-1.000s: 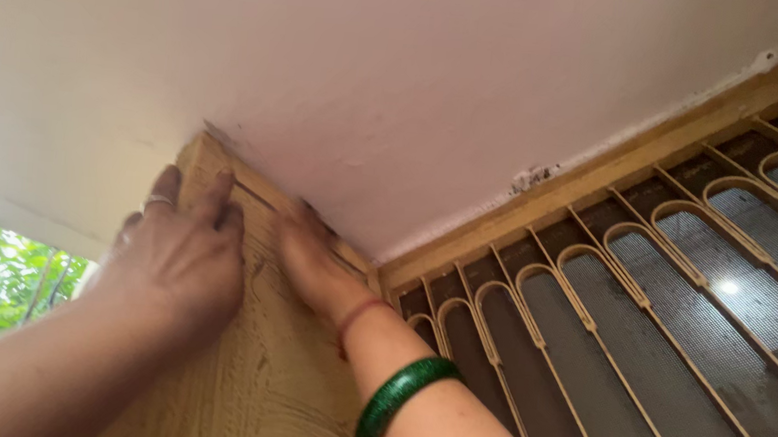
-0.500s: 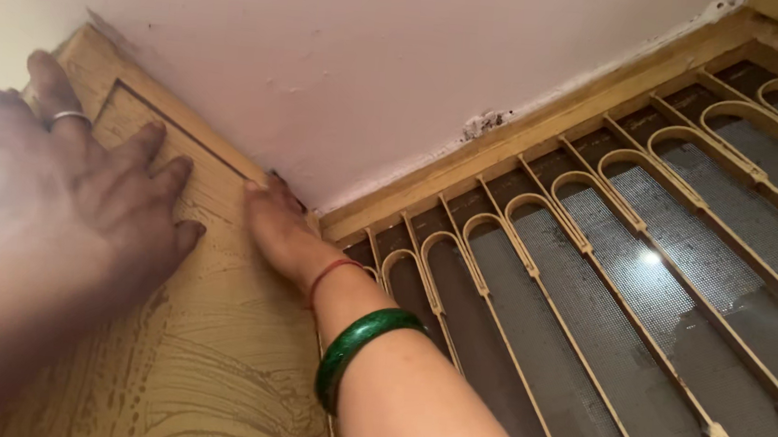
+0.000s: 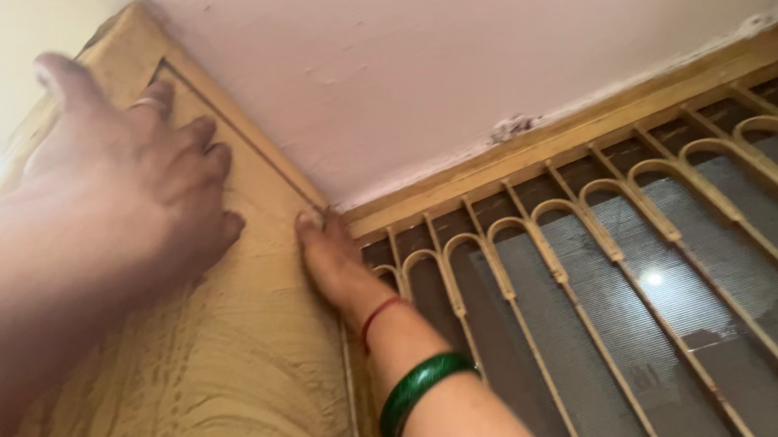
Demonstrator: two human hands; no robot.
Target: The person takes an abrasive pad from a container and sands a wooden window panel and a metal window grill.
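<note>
Yellow wood-grain door panel (image 3: 239, 364): lower left of frame, under both hands | left hand (image 3: 124, 179): open, flat on panel | right hand (image 3: 335, 260): fingers extended along panel's right edge, beside cream metal window grille (image 3: 589, 262)

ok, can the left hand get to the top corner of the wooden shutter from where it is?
Probably yes: the left hand lies flat on the wooden shutter, fingers just below its top corner, and nothing lies between.
</note>
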